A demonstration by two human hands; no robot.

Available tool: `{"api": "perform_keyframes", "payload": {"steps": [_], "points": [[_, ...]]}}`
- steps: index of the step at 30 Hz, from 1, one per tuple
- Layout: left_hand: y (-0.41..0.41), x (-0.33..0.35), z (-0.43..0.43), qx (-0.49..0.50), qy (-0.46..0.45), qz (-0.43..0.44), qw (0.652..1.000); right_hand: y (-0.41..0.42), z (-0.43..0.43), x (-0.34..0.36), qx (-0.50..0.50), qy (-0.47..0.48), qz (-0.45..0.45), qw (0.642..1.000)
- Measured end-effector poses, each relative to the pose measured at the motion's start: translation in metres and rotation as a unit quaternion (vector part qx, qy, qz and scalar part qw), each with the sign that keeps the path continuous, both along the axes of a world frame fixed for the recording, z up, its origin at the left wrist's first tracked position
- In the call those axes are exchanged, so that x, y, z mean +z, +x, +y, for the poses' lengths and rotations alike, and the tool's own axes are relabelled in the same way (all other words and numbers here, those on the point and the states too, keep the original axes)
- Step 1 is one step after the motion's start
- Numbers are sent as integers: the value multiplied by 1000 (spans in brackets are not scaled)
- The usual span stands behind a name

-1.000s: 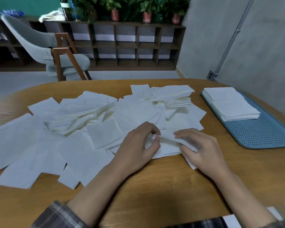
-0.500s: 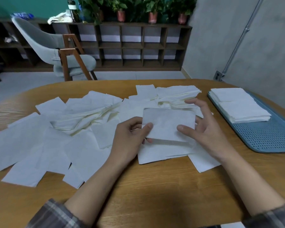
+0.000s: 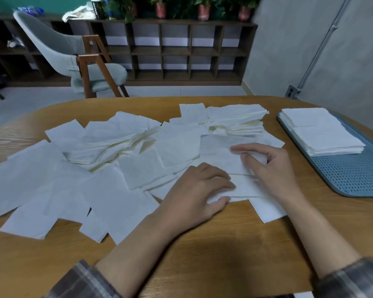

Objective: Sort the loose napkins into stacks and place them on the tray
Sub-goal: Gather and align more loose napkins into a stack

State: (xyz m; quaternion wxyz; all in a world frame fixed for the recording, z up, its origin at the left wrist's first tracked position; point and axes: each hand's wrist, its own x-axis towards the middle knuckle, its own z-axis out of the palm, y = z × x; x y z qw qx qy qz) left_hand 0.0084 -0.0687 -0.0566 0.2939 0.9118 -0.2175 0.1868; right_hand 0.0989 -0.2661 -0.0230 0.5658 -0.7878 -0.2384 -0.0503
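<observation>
Writing that can be read is nowhere on these things: the bottle (image 3: 97, 7) on the shelf (image 3: 174, 50) carries a label too blurred to make out, and the napkins (image 3: 108, 190) are plain white.

They lie loose and overlapping across the left and middle of the table (image 3: 202, 254), some single, some in slumped heaps toward the far edge. The tray (image 3: 353, 179), blue-grey and perforated, sits at the table's right edge, well apart from the spread. A squared stack (image 3: 323, 134) rests on its far half; its near half shows bare holes.

The left hand (image 3: 198, 190) lies palm down on a small pile (image 3: 243, 188) near the table's front. Its fingers are nearly straight and close together, pressing the paper, and the thumb touches the pile's near edge.

The right hand (image 3: 274, 166) is just beyond it, over one napkin (image 3: 220, 155) that lies on top of that pile. Its index finger (image 3: 241, 148) reaches straight out to the left across the sheet. The other fingers are bent inward, and the sheet's right edge shows between the index and the thumb, pinched there. Both hands are close but not touching.

Plaid sleeves (image 3: 84, 280) show at the bottom. Behind the table stand a grey chair (image 3: 58, 46) and pots (image 3: 204, 12) along the shelf top.
</observation>
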Motion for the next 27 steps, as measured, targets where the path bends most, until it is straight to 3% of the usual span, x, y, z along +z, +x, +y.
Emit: {"api": "perform_keyframes", "payload": {"steps": [5, 11, 17, 22, 27], "points": [[-1, 1, 0, 36, -15, -17, 999, 2, -1, 0, 9, 15, 16, 1000], [-10, 21, -2, 76, -225, 55, 970, 0, -2, 3, 9, 19, 42, 999], [-8, 30, 2, 152, -351, 37, 923, -2, -4, 1, 113, 78, 145, 980], [-3, 29, 8, 178, -394, 34, 901, -4, 2, -4, 192, 137, 194, 952], [0, 29, 12, 186, -415, 44, 890, -14, 6, 5, 124, 84, 149, 977]]}}
